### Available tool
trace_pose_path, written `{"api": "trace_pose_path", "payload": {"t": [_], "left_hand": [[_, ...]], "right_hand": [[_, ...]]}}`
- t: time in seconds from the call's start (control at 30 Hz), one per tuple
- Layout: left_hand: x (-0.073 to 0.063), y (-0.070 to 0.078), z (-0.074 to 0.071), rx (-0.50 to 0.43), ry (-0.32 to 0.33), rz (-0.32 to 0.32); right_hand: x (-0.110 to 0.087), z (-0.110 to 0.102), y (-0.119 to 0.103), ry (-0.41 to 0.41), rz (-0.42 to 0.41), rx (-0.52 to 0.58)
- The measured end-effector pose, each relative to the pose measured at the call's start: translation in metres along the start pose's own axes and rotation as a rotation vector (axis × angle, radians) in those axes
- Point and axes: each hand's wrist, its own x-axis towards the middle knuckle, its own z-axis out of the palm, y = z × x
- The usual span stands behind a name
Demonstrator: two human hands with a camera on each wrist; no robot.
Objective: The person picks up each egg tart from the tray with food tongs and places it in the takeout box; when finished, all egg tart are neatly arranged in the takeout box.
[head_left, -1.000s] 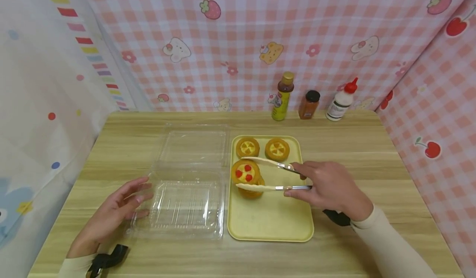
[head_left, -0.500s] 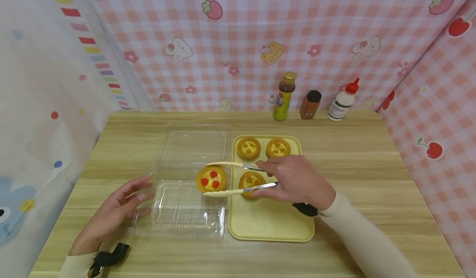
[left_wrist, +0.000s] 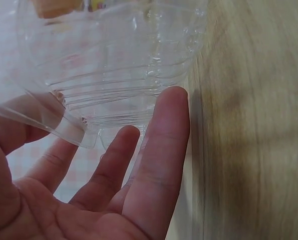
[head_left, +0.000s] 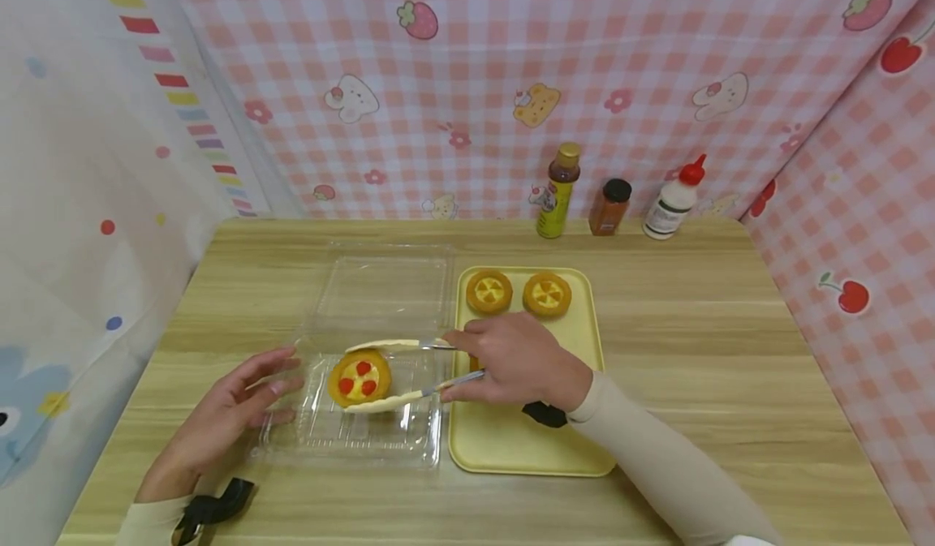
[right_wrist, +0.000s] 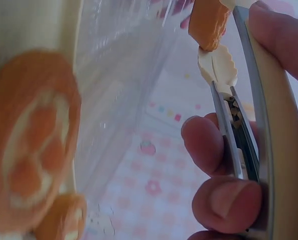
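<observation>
My right hand (head_left: 522,363) grips a pair of tongs (head_left: 394,402) with cream tips. Between the tips is a round golden tart (head_left: 359,378) with three red pieces on top, above the base of the clear plastic container (head_left: 365,432). Whether it touches the base I cannot tell. My left hand (head_left: 226,416) rests at the container's left edge, its fingers (left_wrist: 161,145) mostly straight against the plastic. On the yellow tray (head_left: 529,453) sit two tarts (head_left: 489,292) at the back; another tart (head_left: 474,363) is mostly hidden under my right hand.
The container's lid (head_left: 387,282) lies folded back behind its base. Along the table's far edge stand a yellow bottle with a gold cap (head_left: 557,197), a jar with a black lid (head_left: 609,208) and a white bottle with a red nozzle (head_left: 670,204).
My right hand has carried the red-topped tart in the tongs leftward, from above another tart on the tray to over the container. The left hand has stayed at the container's edge.
</observation>
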Motion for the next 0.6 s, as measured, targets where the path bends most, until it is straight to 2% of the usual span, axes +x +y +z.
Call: {"api": "trace_pose_path", "payload": {"t": [0.33, 0.6], "left_hand": [[0.003, 0.0, -0.001, 0.017, -0.004, -0.011], [0.002, 0.003, 0.002, 0.108, 0.03, -0.019]], "right_hand": [[0.023, 0.022, -0.02, -0.059, -0.034, 0.012], [0.037, 0.03, -0.029, -0.06, -0.059, 0.061]]}}
